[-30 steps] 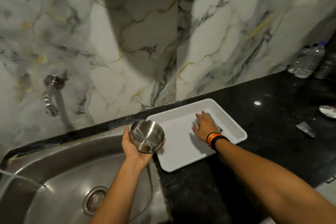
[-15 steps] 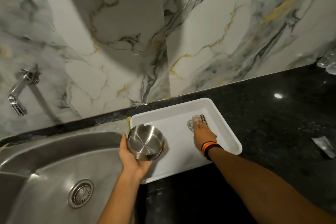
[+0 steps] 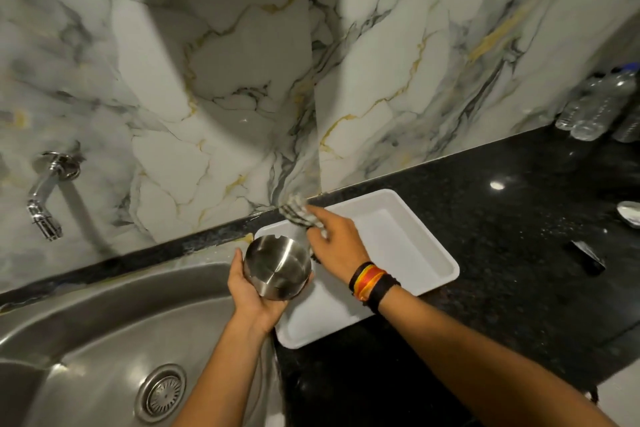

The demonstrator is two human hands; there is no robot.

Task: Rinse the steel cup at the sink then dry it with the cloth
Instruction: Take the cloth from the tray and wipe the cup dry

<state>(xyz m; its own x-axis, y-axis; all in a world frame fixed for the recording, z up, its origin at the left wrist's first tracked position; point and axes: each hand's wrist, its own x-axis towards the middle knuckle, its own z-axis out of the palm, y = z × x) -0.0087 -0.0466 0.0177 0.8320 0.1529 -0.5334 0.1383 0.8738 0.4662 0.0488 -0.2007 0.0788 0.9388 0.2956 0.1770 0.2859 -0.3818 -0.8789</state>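
Cup (image 3: pixel 277 267): gripped in left hand (image 3: pixel 251 295), mouth up. Cloth (image 3: pixel 303 215): pinched in right hand (image 3: pixel 337 246), just right, far side.

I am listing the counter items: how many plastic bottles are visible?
2, perhaps 3: both bottles lie against the wall at the counter's far right corner; the frame's edge may hide more.

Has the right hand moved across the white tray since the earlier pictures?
Yes. The right hand, gripping the cloth, has left the white tray floor's middle, reaching the tray's sink-side end beside the steel cup.
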